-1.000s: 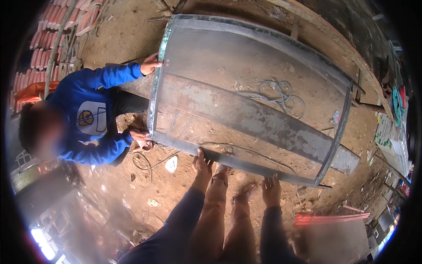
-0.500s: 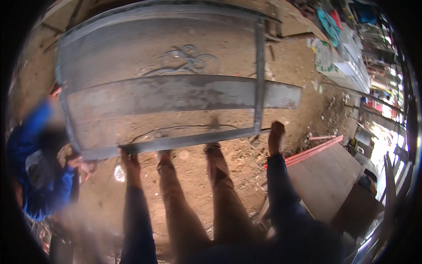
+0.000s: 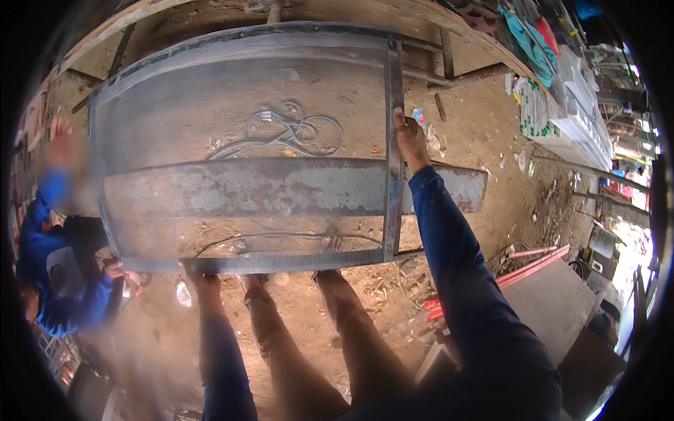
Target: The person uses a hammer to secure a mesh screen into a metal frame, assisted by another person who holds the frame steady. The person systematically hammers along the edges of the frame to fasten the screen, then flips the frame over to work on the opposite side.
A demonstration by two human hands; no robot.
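A large rectangular metal frame [image 3: 295,263] covered with fine wire mesh is held up in front of me, and the ground shows through it. My left hand [image 3: 201,277] grips its near bar, left of my legs; the fingers are partly hidden by the bar. Farther up on the right, my right hand [image 3: 411,140] is closed around the right side bar, thumb on top. At the frame's near left corner, a co-worker's hand [image 3: 114,268] touches the edge. The co-worker's other hand [image 3: 60,140] is blurred beside the left side.
Beneath the mesh lie a long worn metal strip [image 3: 449,189] and a coil of grey cable [image 3: 302,133] on dirt ground. A wooden-edged table [image 3: 484,49] stands beyond. To the right are red bars [image 3: 533,265], a board [image 3: 554,302] and stacked white panels [image 3: 583,119].
My right hand has moved from beside the frame's near right corner up to its right side bar. The frame has shifted slightly left and nearer in view. My left hand keeps its grip.
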